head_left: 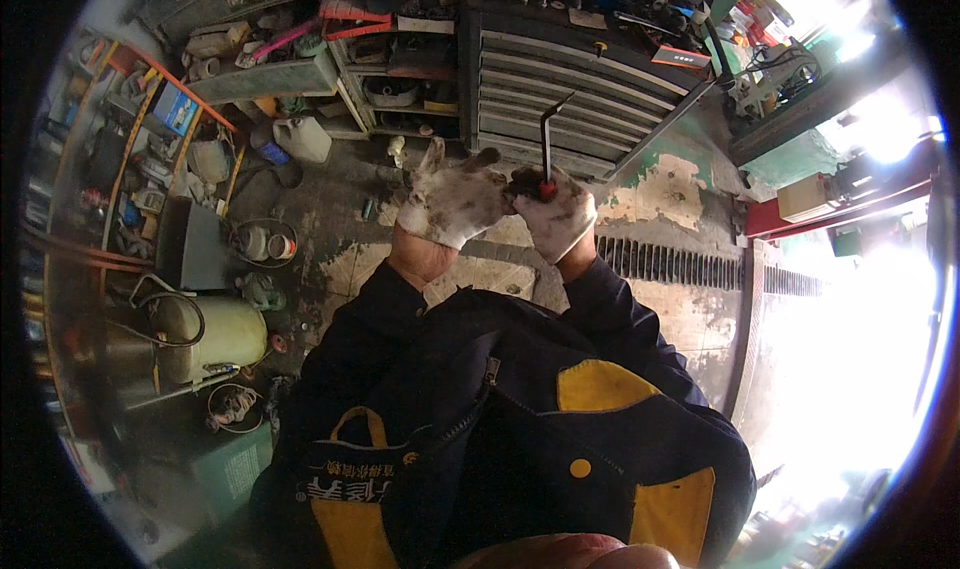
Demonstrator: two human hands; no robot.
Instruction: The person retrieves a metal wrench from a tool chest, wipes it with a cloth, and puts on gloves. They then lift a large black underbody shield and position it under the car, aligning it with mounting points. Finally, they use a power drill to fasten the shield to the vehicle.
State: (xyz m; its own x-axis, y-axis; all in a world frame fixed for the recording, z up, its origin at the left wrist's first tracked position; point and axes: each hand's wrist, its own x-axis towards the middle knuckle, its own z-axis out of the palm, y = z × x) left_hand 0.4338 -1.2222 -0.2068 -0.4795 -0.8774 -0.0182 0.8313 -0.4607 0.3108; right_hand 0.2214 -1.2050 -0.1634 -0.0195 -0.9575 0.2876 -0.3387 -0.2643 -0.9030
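1. Just above the middle of the frame was the bent metal tool (546, 149), sticking up out of a fist, its shaft kinking off toward the upper right near the tip.
2. Its red handle (547, 190) sat in the right hand (560, 219), which wore a grubby white glove. Fingers there were curled around the handle, so yeah, a proper grip.
3. Just beside it on the left, the left hand (452, 201) had the same sort of dirty glove on. Fingers were loose and spread, nothing gripped; can't tell if they were touching the other glove.
4. Both arms came out of a dark jacket (480, 479) with yellow patches, which filled the lower middle.
5. Beyond the hands, toward the top, stood a grey drawer cabinet (610, 84), with clutter along its top.
6. Right of the hands, a slotted floor grate (675, 264) ran across the worn floor (665, 194).
7. Upper left had a whitish jug (303, 139) near the packed shelves, and a pale yellowish tank (215, 339) sat lower down on the left.
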